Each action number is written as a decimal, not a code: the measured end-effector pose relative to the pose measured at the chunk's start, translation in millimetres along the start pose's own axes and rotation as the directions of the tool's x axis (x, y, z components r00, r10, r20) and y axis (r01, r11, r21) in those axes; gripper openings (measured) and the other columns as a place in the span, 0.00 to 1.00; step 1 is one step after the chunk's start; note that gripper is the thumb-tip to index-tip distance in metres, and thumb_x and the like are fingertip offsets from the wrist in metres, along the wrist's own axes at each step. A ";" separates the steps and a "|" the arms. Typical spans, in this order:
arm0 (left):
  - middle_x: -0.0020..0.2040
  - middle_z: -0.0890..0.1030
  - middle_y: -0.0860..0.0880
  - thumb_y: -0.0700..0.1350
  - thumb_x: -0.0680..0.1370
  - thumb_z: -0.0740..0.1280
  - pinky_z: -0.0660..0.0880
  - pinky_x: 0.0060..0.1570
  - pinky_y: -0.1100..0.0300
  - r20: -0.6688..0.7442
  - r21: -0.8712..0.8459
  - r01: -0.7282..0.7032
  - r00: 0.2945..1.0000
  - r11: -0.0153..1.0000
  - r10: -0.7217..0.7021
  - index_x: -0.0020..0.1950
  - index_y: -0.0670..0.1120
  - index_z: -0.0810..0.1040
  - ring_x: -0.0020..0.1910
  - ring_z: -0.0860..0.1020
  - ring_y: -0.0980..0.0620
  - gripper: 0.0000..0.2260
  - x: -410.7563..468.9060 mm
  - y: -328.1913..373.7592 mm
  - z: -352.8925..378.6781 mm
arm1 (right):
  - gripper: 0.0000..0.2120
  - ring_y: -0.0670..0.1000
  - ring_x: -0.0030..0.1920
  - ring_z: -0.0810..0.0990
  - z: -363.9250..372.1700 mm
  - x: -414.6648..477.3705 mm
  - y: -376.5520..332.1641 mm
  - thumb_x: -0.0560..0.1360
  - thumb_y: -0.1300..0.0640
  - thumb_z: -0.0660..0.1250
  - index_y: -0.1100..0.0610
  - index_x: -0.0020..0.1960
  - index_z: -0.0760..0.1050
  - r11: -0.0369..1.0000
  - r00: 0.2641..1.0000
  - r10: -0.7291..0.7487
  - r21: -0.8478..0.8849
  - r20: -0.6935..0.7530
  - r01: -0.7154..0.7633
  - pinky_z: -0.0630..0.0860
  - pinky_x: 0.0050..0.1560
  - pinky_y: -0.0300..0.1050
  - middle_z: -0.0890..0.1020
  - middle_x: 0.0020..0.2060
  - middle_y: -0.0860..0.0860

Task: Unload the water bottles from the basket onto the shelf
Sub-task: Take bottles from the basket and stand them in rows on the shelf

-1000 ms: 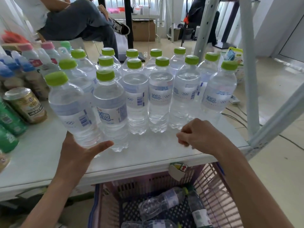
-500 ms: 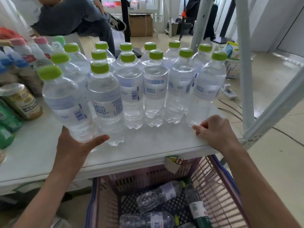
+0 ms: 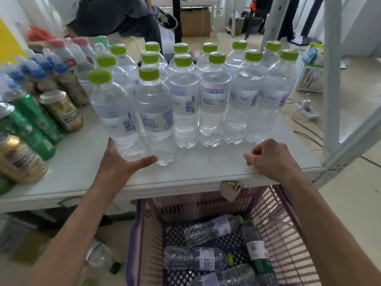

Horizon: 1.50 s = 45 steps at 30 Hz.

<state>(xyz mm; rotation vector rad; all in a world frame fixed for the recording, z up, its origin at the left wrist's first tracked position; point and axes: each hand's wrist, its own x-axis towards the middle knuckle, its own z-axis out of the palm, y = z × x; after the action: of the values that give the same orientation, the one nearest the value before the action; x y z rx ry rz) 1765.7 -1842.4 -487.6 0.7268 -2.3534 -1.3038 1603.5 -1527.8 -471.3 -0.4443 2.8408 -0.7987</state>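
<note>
Several clear water bottles with green caps [image 3: 212,104] stand in rows on the white shelf [image 3: 206,172]. My left hand [image 3: 121,164] holds the base of the front-left bottle [image 3: 115,112], thumb stretched in front of it and fingers hidden behind; the bottle leans slightly. My right hand [image 3: 270,159] rests near the shelf's front edge with fingers curled and nothing in it. Below the shelf sits the pink and purple basket [image 3: 274,223]. Water bottles [image 3: 210,229] lie on their sides in it, along with a green-labelled bottle [image 3: 255,246].
Green bottles [image 3: 35,120], cans [image 3: 64,110] and blue-capped bottles [image 3: 24,69] crowd the shelf's left side. A white shelf post [image 3: 332,79] rises at the right. A person sits behind the shelf. One bottle [image 3: 101,254] lies on the floor left of the basket.
My right hand has drifted a little to the right along the shelf's front edge. My left hand has stayed at the base of the front-left bottle.
</note>
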 end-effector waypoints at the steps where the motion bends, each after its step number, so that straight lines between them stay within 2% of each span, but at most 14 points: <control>1: 0.64 0.79 0.56 0.63 0.62 0.79 0.67 0.56 0.72 0.092 0.089 0.035 0.995 0.995 -0.043 0.75 0.51 0.69 0.61 0.77 0.58 0.45 -4.1 -1.2 -6.7 | 0.14 0.48 0.34 0.83 -4.0 -10.4 -1.3 0.79 0.52 0.72 0.57 0.37 0.85 0.999 0.988 -0.032 0.015 0.153 0.030 0.72 0.32 0.37 0.85 0.32 0.50; 3: 0.69 0.77 0.47 0.59 0.65 0.80 0.67 0.63 0.64 0.146 0.182 0.166 0.970 0.969 -0.193 0.75 0.46 0.71 0.67 0.75 0.49 0.42 -16.4 -4.7 -27.8 | 0.14 0.44 0.31 0.82 -10.9 -32.2 -3.4 0.78 0.50 0.73 0.57 0.38 0.86 0.992 0.856 -0.091 0.118 0.509 0.035 0.74 0.31 0.35 0.87 0.32 0.50; 7: 0.36 0.84 0.51 0.54 0.66 0.83 0.75 0.38 0.55 0.266 0.442 0.139 0.923 0.886 -0.278 0.38 0.49 0.82 0.39 0.82 0.50 0.14 -53.0 0.2 -62.7 | 0.09 0.48 0.39 0.89 18.2 -55.9 7.4 0.81 0.54 0.69 0.55 0.46 0.86 1.000 0.499 0.005 -0.014 0.867 0.015 0.79 0.33 0.35 0.90 0.40 0.52; 11: 0.33 0.83 0.55 0.58 0.75 0.73 0.74 0.32 0.62 0.825 0.477 -0.081 0.386 0.875 -0.413 0.40 0.51 0.82 0.32 0.79 0.57 0.12 -88.9 15.5 -4.9 | 0.09 0.50 0.48 0.89 86.7 -44.4 30.2 0.81 0.63 0.66 0.56 0.56 0.84 0.942 0.426 0.248 -0.319 0.870 0.103 0.82 0.37 0.38 0.89 0.48 0.53; 13: 0.38 0.85 0.53 0.53 0.79 0.69 0.77 0.35 0.59 0.846 0.523 -0.256 0.278 0.813 -0.456 0.47 0.48 0.82 0.37 0.82 0.54 0.09 -106.8 -3.5 52.5 | 0.09 0.49 0.47 0.87 111.8 -36.3 41.1 0.82 0.63 0.67 0.58 0.61 0.81 0.937 0.393 0.292 -0.344 0.872 0.068 0.82 0.36 0.38 0.87 0.48 0.51; 17: 0.48 0.80 0.44 0.45 0.80 0.65 0.77 0.46 0.55 0.804 0.569 -0.483 0.495 0.665 -0.329 0.56 0.43 0.80 0.48 0.80 0.44 0.08 -121.1 -69.6 135.7 | 0.18 0.54 0.63 0.83 146.1 -32.6 71.9 0.85 0.57 0.65 0.64 0.72 0.73 0.831 0.245 0.545 -0.555 0.802 -0.036 0.82 0.51 0.43 0.80 0.68 0.61; 20: 0.66 0.78 0.41 0.52 0.81 0.66 0.72 0.51 0.61 0.793 0.550 -0.474 0.554 0.688 -0.252 0.73 0.46 0.73 0.63 0.78 0.42 0.21 -118.6 -119.3 157.3 | 0.15 0.52 0.45 0.82 174.0 -50.3 90.0 0.83 0.53 0.67 0.62 0.63 0.79 0.751 0.145 0.625 -0.641 0.767 0.158 0.80 0.47 0.47 0.83 0.61 0.58; 23: 0.66 0.78 0.41 0.46 0.80 0.69 0.68 0.45 0.63 0.739 0.618 -0.478 0.625 0.624 -0.253 0.76 0.46 0.69 0.60 0.79 0.43 0.25 -126.5 -154.6 175.6 | 0.06 0.52 0.36 0.76 219.4 -76.0 107.8 0.76 0.55 0.74 0.56 0.48 0.81 0.656 0.428 0.316 -0.521 0.846 0.546 0.78 0.44 0.51 0.80 0.44 0.53; 27: 0.61 0.82 0.43 0.48 0.76 0.73 0.79 0.54 0.55 0.677 0.711 -0.448 0.645 0.542 -0.356 0.65 0.45 0.80 0.57 0.82 0.44 0.18 -136.4 -172.2 198.2 | 0.20 0.63 0.63 0.80 269.1 -117.1 119.4 0.82 0.59 0.65 0.61 0.73 0.72 0.642 0.541 0.145 -0.495 0.828 0.586 0.77 0.60 0.65 0.78 0.67 0.62; 30: 0.60 0.83 0.43 0.49 0.76 0.73 0.79 0.53 0.57 0.669 0.703 -0.393 0.648 0.593 -0.363 0.62 0.45 0.81 0.56 0.83 0.46 0.17 -135.6 -171.4 201.1 | 0.23 0.67 0.72 0.73 271.7 -118.5 113.1 0.84 0.60 0.61 0.64 0.78 0.64 0.628 0.572 0.133 -0.515 0.809 0.583 0.70 0.69 0.71 0.72 0.74 0.63; 36: 0.63 0.81 0.42 0.49 0.77 0.71 0.78 0.57 0.55 0.652 0.692 -0.330 0.669 0.642 -0.358 0.65 0.44 0.80 0.61 0.81 0.43 0.18 -134.2 -166.0 184.1 | 0.22 0.60 0.57 0.84 195.9 -112.6 71.1 0.71 0.64 0.79 0.64 0.63 0.79 0.722 0.498 0.077 -0.393 0.864 0.570 0.80 0.49 0.49 0.83 0.59 0.58; 40: 0.61 0.83 0.42 0.49 0.80 0.69 0.79 0.56 0.57 0.651 0.672 -0.277 0.664 0.687 -0.369 0.62 0.43 0.82 0.58 0.82 0.44 0.15 -136.5 -161.3 178.0 | 0.26 0.55 0.49 0.83 136.3 -97.7 36.8 0.67 0.55 0.82 0.55 0.63 0.80 0.696 0.487 -0.025 -0.335 0.873 0.635 0.84 0.48 0.51 0.84 0.55 0.53; 43: 0.51 0.83 0.49 0.42 0.79 0.71 0.75 0.48 0.76 0.696 0.684 -0.495 0.663 0.536 -0.276 0.52 0.51 0.81 0.56 0.82 0.48 0.04 -139.5 -170.5 164.3 | 0.22 0.50 0.45 0.85 83.8 -80.1 9.0 0.65 0.48 0.83 0.47 0.56 0.82 0.744 0.505 -0.135 -0.249 0.852 0.620 0.85 0.46 0.52 0.86 0.46 0.46; 45: 0.62 0.81 0.49 0.46 0.73 0.76 0.73 0.57 0.71 0.712 0.633 -0.471 0.665 0.615 -0.224 0.64 0.50 0.79 0.65 0.77 0.47 0.19 -142.8 -170.3 158.4 | 0.17 0.43 0.40 0.84 47.3 -73.3 -3.1 0.62 0.43 0.82 0.43 0.48 0.82 0.796 0.509 -0.257 -0.119 0.821 0.594 0.84 0.43 0.48 0.86 0.40 0.42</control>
<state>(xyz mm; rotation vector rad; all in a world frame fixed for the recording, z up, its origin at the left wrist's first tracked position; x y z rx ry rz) 1841.9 -1727.0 -722.9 0.1287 -3.6618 -0.3840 1684.3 -1529.4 -504.5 -1.2630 2.0083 0.0128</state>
